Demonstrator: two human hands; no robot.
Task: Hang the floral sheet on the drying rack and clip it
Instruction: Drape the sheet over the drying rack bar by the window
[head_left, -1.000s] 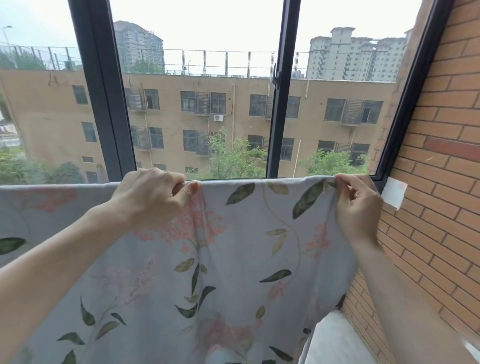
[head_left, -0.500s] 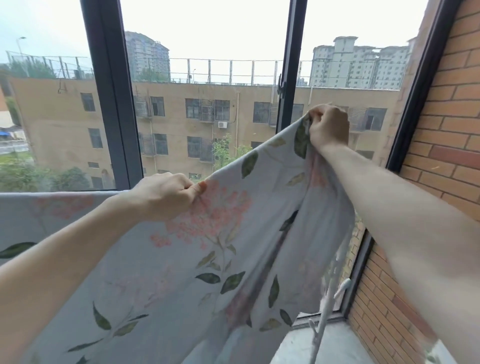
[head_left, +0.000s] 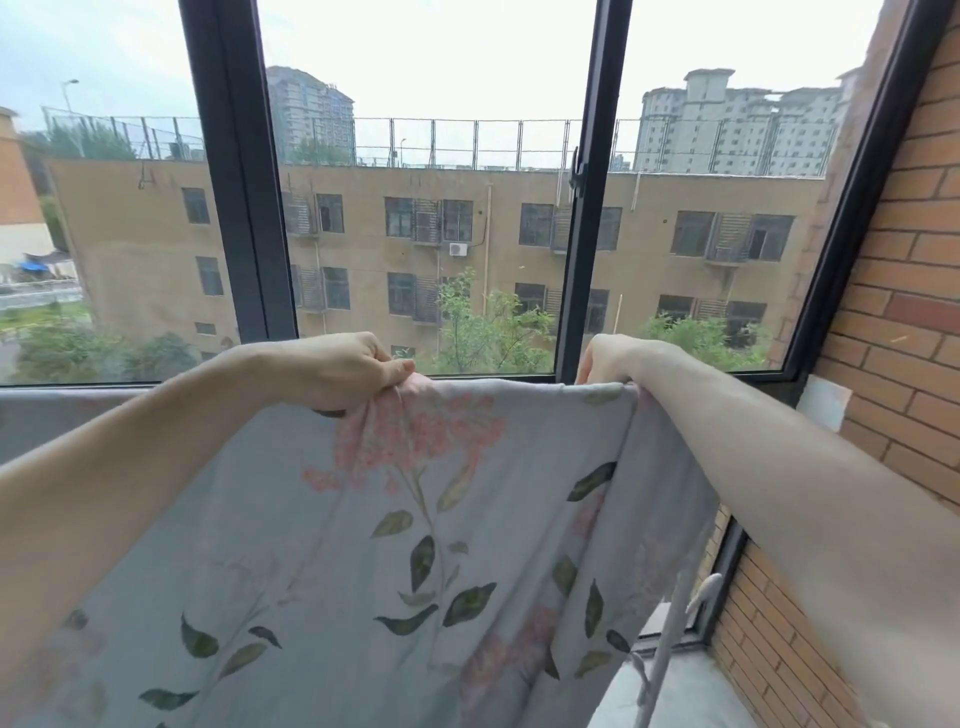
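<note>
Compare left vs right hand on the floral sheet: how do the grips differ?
The left hand bunches the floral sheet between thumb and curled fingers, gathering folds; the right hand curls over the top edge, where the fabric lies flatter. The left hand sits mid-edge; the right hand sits at the sheet's right end, nearer the brick wall. The left grip shows thumb and knuckles; the right hand's fingertips are hidden behind the edge. Both hold the top edge at about the same height.

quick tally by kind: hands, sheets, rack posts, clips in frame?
Hands: 2, left hand and right hand, each with a grip on the sheet's top edge
Floral sheet: 1
White rack post: 1, at lower right
Clips: 0 visible
Total: 4
</note>
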